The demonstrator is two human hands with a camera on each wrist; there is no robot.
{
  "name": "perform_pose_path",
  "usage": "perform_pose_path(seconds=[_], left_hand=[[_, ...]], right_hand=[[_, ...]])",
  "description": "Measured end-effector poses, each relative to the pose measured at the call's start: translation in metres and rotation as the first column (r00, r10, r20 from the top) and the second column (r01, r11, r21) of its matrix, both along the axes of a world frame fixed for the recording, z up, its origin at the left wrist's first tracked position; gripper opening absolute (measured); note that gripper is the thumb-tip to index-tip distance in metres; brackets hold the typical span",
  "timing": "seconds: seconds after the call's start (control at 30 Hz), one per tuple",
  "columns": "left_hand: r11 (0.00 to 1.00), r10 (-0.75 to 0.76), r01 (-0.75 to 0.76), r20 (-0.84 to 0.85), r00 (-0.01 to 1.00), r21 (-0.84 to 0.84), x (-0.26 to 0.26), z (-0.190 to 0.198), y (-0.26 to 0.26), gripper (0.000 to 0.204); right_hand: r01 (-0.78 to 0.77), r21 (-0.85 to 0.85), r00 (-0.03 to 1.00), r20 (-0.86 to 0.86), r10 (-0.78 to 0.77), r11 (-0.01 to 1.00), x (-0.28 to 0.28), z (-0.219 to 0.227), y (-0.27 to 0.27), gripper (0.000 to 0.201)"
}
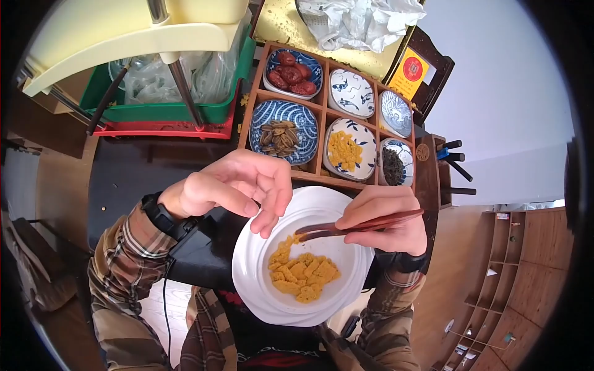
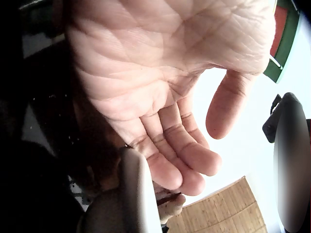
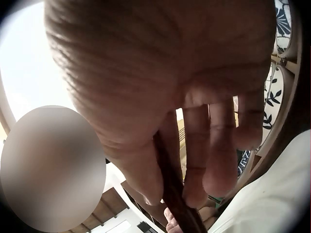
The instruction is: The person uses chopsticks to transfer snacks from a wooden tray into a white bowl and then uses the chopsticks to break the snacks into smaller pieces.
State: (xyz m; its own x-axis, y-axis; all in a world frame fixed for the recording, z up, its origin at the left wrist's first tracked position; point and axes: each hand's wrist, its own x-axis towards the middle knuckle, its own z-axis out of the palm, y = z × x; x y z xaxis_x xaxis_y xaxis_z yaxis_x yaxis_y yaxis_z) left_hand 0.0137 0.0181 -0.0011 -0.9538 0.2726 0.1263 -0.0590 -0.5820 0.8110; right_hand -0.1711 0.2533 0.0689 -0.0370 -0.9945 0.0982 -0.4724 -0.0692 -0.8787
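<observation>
In the head view, a white dish (image 1: 253, 297) holds a heap of flat yellow flakes (image 1: 304, 279). My right hand (image 1: 393, 219) grips reddish-brown wooden tongs (image 1: 365, 227) over the dish's right side. Their tips meet the yellow bits at the upper end of the heap. The right wrist view shows the tongs (image 3: 181, 208) running between thumb and fingers. My left hand (image 1: 241, 185) hovers over the dish's upper left rim, fingers loosely bent. From the left wrist view, its palm (image 2: 160, 53) faces the camera, and nothing is in it.
Beyond the dish lies a divided wooden tray (image 1: 320, 127) with patterned bowls of red dates (image 1: 289, 74), brown pods (image 1: 279, 137), yellow pieces (image 1: 344, 151) and dark leaves (image 1: 392, 167). A green bin (image 1: 213, 112) with plastic bags stands back left; crumpled white paper (image 1: 365, 25) lies behind.
</observation>
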Motion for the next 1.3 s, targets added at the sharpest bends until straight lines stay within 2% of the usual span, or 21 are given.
perform_pose_path(seconds=[0.2,0.3,0.4,0.47,0.67,0.87,1.3], left_hand=[[1.0,0.001,-0.001,0.009,1.0,-0.003,0.0,0.001,-0.001,0.028],[1.0,-0.002,0.002,0.007,1.0,0.007,0.0,0.0,-0.001,0.028],[1.0,0.002,-0.002,0.007,1.0,0.0,0.0,0.0,-0.001,0.028],[1.0,0.002,-0.002,0.0,1.0,0.03,0.0,0.0,-0.001,0.028],[1.0,0.012,-0.013,0.021,1.0,0.013,0.001,0.003,0.0,0.028],[1.0,0.018,-0.018,0.031,0.999,-0.012,0.001,0.004,0.0,0.028],[0.999,0.027,-0.027,0.016,0.999,-0.045,0.001,0.005,0.001,0.028]], right_hand=[[0.008,0.035,1.0,0.002,-0.008,0.999,0.001,-0.002,-0.001,0.023],[0.076,0.042,0.997,0.031,-0.077,0.996,-0.002,-0.002,0.002,0.02],[0.067,0.128,0.997,0.025,-0.071,0.989,-0.006,0.001,0.006,0.017],[-0.008,0.155,1.0,0.031,0.003,0.988,-0.008,0.002,0.006,0.016],[-0.041,0.256,0.999,0.002,0.042,0.966,-0.004,0.001,0.003,0.019],[-0.038,0.204,0.998,-0.043,0.048,0.978,-0.004,-0.006,0.004,0.018],[-0.012,0.236,1.0,0.022,0.007,0.972,-0.002,-0.007,0.004,0.017]])
